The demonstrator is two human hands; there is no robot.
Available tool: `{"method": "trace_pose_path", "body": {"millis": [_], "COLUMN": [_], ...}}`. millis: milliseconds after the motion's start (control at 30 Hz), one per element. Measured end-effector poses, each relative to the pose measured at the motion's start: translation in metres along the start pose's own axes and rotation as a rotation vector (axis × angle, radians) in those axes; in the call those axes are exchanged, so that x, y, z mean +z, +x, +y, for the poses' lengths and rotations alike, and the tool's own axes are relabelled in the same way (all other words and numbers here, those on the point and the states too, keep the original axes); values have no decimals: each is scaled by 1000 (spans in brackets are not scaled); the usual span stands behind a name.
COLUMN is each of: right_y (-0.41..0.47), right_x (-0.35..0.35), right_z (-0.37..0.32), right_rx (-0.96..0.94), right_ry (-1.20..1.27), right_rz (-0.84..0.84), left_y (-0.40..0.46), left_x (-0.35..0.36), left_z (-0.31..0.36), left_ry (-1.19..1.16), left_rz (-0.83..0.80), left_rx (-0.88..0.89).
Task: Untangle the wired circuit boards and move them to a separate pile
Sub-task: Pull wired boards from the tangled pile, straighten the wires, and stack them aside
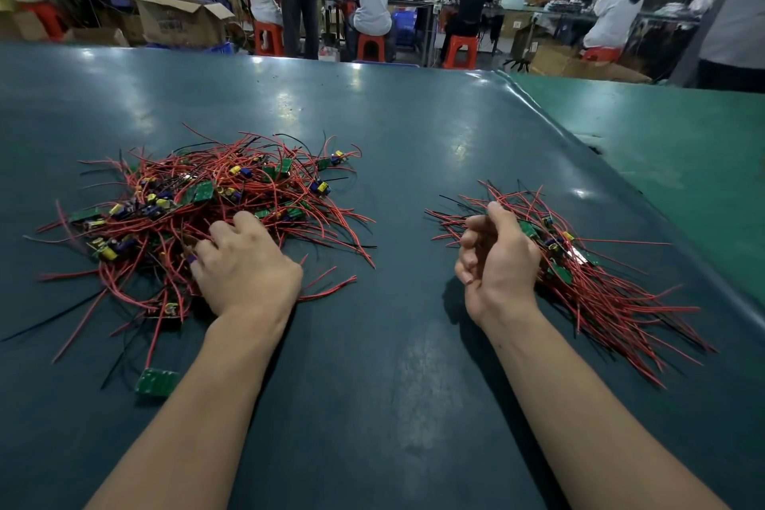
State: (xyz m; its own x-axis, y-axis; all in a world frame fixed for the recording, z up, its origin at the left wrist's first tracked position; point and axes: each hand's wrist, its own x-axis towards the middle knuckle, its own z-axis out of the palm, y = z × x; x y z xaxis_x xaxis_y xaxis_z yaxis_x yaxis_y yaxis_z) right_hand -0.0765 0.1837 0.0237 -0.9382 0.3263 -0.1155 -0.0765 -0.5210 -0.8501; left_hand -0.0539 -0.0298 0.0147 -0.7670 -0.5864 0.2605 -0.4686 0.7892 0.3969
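Note:
A big tangled pile (pixel 194 203) of small green circuit boards with red and black wires lies on the left of the dark green table. My left hand (pixel 244 265) rests on its near edge, fingers dug into the wires; whether they pinch one is hidden. A smaller, more combed pile (pixel 588 286) of wired boards lies on the right. My right hand (pixel 496 261) hovers at that pile's left edge, fingers loosely curled, holding nothing visible. One loose green board (pixel 157 382) lies near my left forearm.
The dark table mat (pixel 372 344) runs between the piles. A lighter green mat (pixel 662 145) joins it at the right along a raised seam. Beyond the far edge, several seated people work at benches, with red stools and cardboard boxes (pixel 182 19).

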Motion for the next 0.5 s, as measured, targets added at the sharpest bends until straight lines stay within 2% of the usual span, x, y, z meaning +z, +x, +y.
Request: {"method": "trace_pose_path", "body": {"millis": [67, 200, 267, 300, 400, 500], "right_y": [0, -1, -1, -1, -2, -2], "right_x": [0, 0, 0, -1, -1, -1], "right_z": [0, -1, -1, -1, -1, -1], "right_rx": [1, 0, 4, 5, 6, 3], "right_ry": [-4, -11, -2, -1, 0, -3], "right_rz": [-12, -16, -11, -13, -31, -48], "left_y": [1, 0, -1, 0, 5, 4], "left_x": [-1, -8, -9, -9, -11, -9], "left_z": [-2, -1, -2, -4, -13, -12], "left_ry": [-93, -326, -240, -137, 98, 144], "left_rz": [24, 236, 281, 254, 28, -27], "left_rx": [54, 139, 128, 81, -32, 46]}}
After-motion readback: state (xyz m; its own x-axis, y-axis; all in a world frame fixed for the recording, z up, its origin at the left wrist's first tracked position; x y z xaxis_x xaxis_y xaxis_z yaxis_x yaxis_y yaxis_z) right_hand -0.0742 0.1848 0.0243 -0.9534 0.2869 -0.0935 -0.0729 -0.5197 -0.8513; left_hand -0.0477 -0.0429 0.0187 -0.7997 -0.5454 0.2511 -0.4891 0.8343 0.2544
